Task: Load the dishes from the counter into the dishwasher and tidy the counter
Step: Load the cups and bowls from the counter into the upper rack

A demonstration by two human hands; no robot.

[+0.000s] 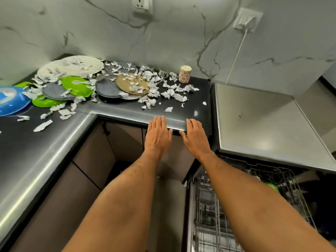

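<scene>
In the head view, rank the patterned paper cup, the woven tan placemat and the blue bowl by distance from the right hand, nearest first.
Measured from the right hand, resting at the counter's front edge:
1. Patterned paper cup, upright by the back wall, just left of the hand's line.
2. Woven tan placemat, farther left, under paper scraps; the margin over the cup is modest.
3. Blue bowl, at the far left edge, clearly farthest.

Even, fairly bright light glares along the counter [54, 142] edge (wide-angle bending at the borders), slightly soft.
</scene>
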